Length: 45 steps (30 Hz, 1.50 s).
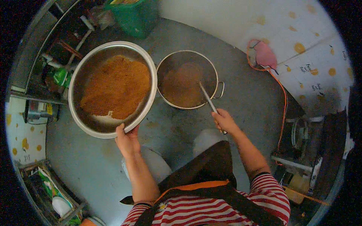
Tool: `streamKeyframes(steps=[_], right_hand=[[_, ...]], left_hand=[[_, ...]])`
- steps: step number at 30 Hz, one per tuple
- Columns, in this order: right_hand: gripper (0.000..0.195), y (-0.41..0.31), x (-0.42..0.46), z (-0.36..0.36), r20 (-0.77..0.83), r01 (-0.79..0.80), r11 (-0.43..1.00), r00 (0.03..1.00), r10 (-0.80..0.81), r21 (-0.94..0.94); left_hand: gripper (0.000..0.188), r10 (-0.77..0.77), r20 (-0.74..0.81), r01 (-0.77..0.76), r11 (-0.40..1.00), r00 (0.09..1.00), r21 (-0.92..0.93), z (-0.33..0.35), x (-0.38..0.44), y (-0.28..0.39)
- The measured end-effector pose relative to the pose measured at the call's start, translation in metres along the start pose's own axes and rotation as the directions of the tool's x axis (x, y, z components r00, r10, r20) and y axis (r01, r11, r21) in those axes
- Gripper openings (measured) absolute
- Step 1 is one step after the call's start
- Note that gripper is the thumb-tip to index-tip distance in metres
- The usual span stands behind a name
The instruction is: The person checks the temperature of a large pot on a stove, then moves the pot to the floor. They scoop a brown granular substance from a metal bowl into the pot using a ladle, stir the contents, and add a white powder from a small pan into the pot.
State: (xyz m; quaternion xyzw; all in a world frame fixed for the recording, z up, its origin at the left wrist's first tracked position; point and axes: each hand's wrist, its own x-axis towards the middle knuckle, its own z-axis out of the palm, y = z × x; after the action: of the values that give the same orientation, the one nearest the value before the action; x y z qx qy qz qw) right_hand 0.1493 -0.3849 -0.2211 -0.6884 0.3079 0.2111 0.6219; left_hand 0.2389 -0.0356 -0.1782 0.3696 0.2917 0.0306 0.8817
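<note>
My left hand (128, 138) grips the near rim of a wide metal basin (113, 136), thumb over the edge. An orange-brown powder or crumbly material (118, 84) covers much of its bottom, and bare metal shows at the near side. To the right, a deep metal pot (189, 108) stands on the floor with brownish contents (183, 84); its loop handle (222, 89) points right. My right hand (223, 120) holds the long metal handle of a utensil (208, 99), which slants over the pot's near right rim. The utensil's far end is hard to make out inside the pot.
A green bin (133, 19) stands at the far wall. Metal shelving with goods lines the left side. An orange cord (285, 104) runs down the right, from a pink cloth-like item (265, 55) towards a dark metal stand (294, 163). A crate (76, 210) lies lower left.
</note>
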Motion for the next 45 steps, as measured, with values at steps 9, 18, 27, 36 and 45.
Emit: streamKeyframes(steps=[9, 18, 27, 36, 45], right_hand=[[0.021, 0.006, 0.076, -0.048, -0.047, 0.328, 0.830, 0.920, -0.389, -0.451], [0.025, 0.010, 0.125, -0.067, 0.006, 0.352, 0.663, 0.886, -0.464, -0.661], [0.025, 0.017, 0.066, -0.050, -0.127, 0.158, 0.681, 0.929, -0.349, -0.715], [0.023, -0.069, 0.012, -0.038, 0.008, 0.234, 0.970, 0.972, -0.234, -0.069], [0.023, -0.185, 0.019, 0.008, 0.406, 0.672, 0.199, 0.629, -0.663, -0.714]], left_hand=[[0.035, 0.143, -0.075, -0.137, 0.987, 0.987, 0.087, 0.012, 0.005, -0.012], [0.036, 0.159, -0.137, -0.136, 0.978, 0.978, 0.159, 0.036, 0.000, -0.016], [0.040, 0.114, -0.097, -0.098, 0.983, 0.989, 0.156, 0.010, 0.010, -0.031], [0.041, -0.001, -0.069, 0.018, 0.970, 0.998, 0.241, 0.006, 0.003, -0.025], [0.052, 0.128, -0.030, -0.098, 0.869, 0.991, 0.485, 0.031, -0.012, -0.051]])
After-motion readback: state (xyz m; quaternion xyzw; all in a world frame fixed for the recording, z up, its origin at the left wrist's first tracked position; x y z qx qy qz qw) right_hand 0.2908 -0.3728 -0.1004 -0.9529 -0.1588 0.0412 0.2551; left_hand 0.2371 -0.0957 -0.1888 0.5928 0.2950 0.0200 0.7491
